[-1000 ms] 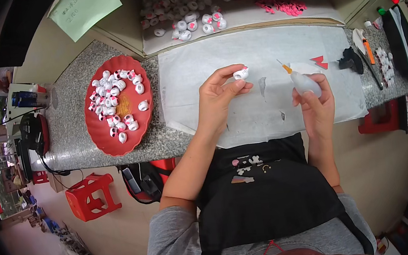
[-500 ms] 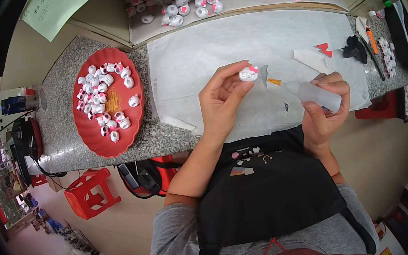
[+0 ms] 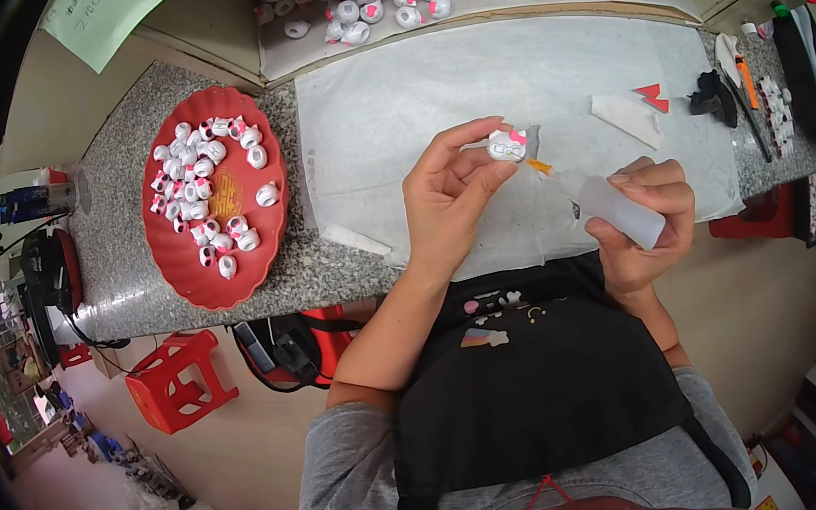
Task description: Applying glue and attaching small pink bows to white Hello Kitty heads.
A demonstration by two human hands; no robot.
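- Left, on the speckled surface (image 3: 118, 273): a red scalloped plate (image 3: 263, 236) of small white pieces (image 3: 189, 167), well apart from both hands.
- Left hand (image 3: 442, 196): fingers pinched almost together, thumb against forefinger, with 1 cat head (image 3: 506, 147) between them, raised above the white sheet (image 3: 391, 106).
- That cat head, white with a pink bow, looks light, stiff and smooth, so it could slip; best held by its outer edges, off the bow and face.
- Orange nozzle (image 3: 541, 167): just beside the head's lower right edge; I cannot tell whether they touch. The left thumb lies close by, in its way.
- Bottle (image 3: 622, 217): translucent, tilted, likely soft and light; hold it around the body and squeeze gently.
- Right hand (image 3: 667, 248): fingers wrapped around the bottle.
- Beyond: a white strip (image 3: 626, 121), red scraps (image 3: 652, 96) and black cloth (image 3: 710, 98), all clear of the hands.
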